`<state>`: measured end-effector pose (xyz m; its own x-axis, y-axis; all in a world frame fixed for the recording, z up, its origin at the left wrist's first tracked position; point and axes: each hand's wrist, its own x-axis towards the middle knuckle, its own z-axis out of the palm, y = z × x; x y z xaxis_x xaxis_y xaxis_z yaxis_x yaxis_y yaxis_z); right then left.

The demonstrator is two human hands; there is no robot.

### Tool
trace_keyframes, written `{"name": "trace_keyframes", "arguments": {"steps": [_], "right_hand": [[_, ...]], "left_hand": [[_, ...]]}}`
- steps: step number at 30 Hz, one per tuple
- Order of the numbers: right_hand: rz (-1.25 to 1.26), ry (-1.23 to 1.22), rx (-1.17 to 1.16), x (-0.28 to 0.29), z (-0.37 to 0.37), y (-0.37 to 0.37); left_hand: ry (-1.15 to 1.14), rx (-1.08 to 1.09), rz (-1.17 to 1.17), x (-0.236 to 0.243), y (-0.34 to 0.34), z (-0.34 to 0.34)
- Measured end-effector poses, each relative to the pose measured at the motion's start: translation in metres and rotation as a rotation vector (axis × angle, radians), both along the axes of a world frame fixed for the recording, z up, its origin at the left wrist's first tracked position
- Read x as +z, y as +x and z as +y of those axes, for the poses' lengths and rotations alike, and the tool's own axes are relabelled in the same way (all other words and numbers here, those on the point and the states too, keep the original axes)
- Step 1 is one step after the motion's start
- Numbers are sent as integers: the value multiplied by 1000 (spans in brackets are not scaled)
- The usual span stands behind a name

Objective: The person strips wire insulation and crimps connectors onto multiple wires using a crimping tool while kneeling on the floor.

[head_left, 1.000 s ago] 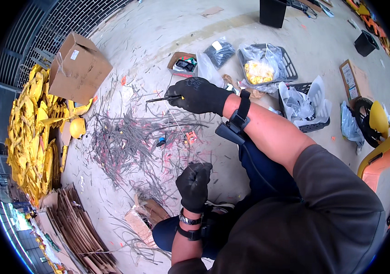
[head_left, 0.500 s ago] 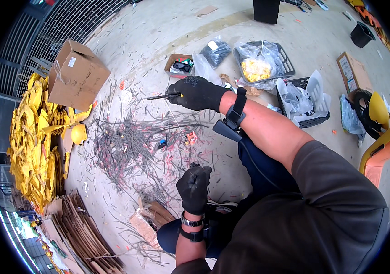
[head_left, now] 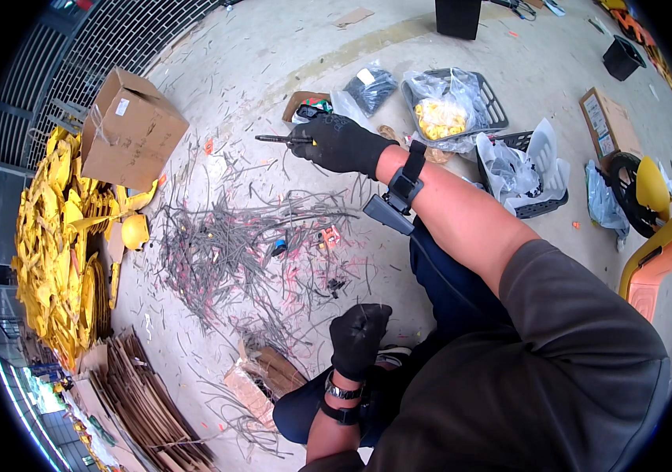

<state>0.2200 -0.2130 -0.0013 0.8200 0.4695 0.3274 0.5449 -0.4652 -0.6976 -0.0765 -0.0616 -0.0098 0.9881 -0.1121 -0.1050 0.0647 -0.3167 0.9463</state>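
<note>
Clenching near the knee, the gloved left hand (head_left: 358,337) gripped a thin grey strip. Beyond lay a heap of grey strips (head_left: 234,252) across the floor, seemingly much left. Farthest, the right hand (head_left: 336,143) pinched a dark slender tool (head_left: 277,139).

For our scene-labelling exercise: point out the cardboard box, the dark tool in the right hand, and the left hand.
cardboard box (head_left: 133,130), head view, on its top face.
dark tool (head_left: 273,139), head view, on its thin shaft.
left hand (head_left: 358,338), head view, on the gloved fist.
</note>
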Motion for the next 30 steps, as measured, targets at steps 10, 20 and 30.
{"name": "trace_keyframes", "arguments": {"steps": [10,20,30], "right_hand": [[178,-469,519,-37,36,-19],[381,-187,409,-6,36,-29],[446,18,607,27,58,-74]], "left_hand": [[-303,555,-120,13,39,41],[-801,598,-105,10,47,61],[-1020,517,-164,8,64,69]]}}
